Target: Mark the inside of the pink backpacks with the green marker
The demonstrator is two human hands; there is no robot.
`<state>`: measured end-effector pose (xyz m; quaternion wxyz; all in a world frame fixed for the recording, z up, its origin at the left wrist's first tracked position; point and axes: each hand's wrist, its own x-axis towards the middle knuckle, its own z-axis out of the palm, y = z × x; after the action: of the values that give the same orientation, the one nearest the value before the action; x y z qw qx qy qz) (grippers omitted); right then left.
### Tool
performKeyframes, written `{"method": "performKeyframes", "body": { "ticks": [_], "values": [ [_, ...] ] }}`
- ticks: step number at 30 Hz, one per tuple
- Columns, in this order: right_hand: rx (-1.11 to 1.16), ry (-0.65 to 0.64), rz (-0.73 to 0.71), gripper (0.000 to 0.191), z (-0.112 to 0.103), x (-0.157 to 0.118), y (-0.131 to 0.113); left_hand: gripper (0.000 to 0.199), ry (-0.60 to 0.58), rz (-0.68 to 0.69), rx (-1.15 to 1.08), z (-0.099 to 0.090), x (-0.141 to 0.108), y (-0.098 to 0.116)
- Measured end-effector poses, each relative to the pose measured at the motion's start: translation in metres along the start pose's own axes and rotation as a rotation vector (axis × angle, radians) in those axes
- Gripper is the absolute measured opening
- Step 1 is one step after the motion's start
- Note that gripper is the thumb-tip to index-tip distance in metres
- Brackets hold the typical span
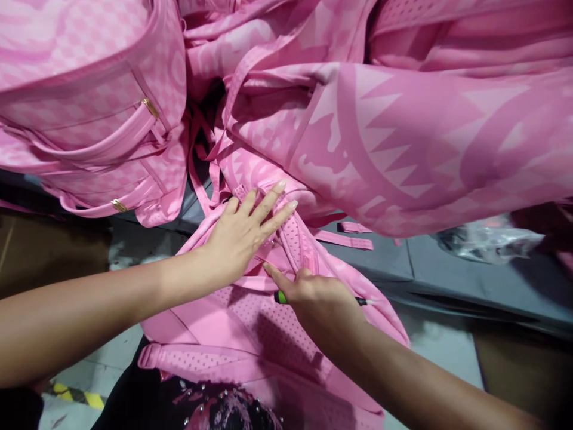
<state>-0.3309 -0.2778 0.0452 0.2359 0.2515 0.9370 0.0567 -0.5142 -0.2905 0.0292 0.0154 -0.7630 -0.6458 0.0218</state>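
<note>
A pink backpack (277,316) with dotted mesh padding and straps lies in front of my body, its top end at the table's edge. My left hand (246,233) rests on its upper part, palm down, fingers spread. Just to the right, my right hand (317,298) is closed around a slim tool (280,297) with a green and black end; a thin pale tip sticks out on the far side of the hand. Its index finger points toward the fabric below my left hand.
A large pink backpack with a shark-mouth print (403,137) lies behind my hands. Another pink backpack (102,107) with buckled straps is at the left. A clear plastic bag (492,239) sits on the grey table (430,275). Yellow-black tape (76,395) marks the floor.
</note>
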Motion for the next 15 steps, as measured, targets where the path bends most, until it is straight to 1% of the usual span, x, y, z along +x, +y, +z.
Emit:
{"method": "performKeyframes", "body": {
  "ticks": [1, 3, 8, 10, 12, 13, 15],
  "values": [
    [-0.047, -0.035, -0.013, 0.063, 0.000, 0.000, 0.000, 0.097, 0.005, 0.000, -0.001, 0.000, -0.001, 0.000],
    [-0.052, -0.038, -0.018, 0.063, -0.001, 0.001, 0.000, 0.096, 0.028, 0.003, -0.003, 0.001, -0.002, -0.001],
    [0.004, 0.056, -0.038, 0.058, 0.007, 0.003, 0.002, 0.095, 0.078, 0.017, -0.016, 0.005, -0.006, -0.001],
    [0.005, 0.056, -0.051, 0.056, 0.010, 0.002, 0.003, 0.094, 0.122, 0.072, 0.000, 0.007, -0.005, 0.001],
    [0.001, 0.030, -0.056, 0.054, 0.011, 0.002, 0.003, 0.094, 0.168, 0.166, 0.023, 0.011, -0.002, 0.003],
    [0.006, 0.021, -0.056, 0.054, 0.011, 0.002, 0.003, 0.094, 0.177, 0.207, 0.033, 0.013, 0.000, 0.004],
    [0.064, 0.045, -0.055, 0.051, 0.011, 0.005, 0.004, 0.095, 0.179, 0.247, 0.044, 0.018, 0.004, 0.006]
  ]
}}
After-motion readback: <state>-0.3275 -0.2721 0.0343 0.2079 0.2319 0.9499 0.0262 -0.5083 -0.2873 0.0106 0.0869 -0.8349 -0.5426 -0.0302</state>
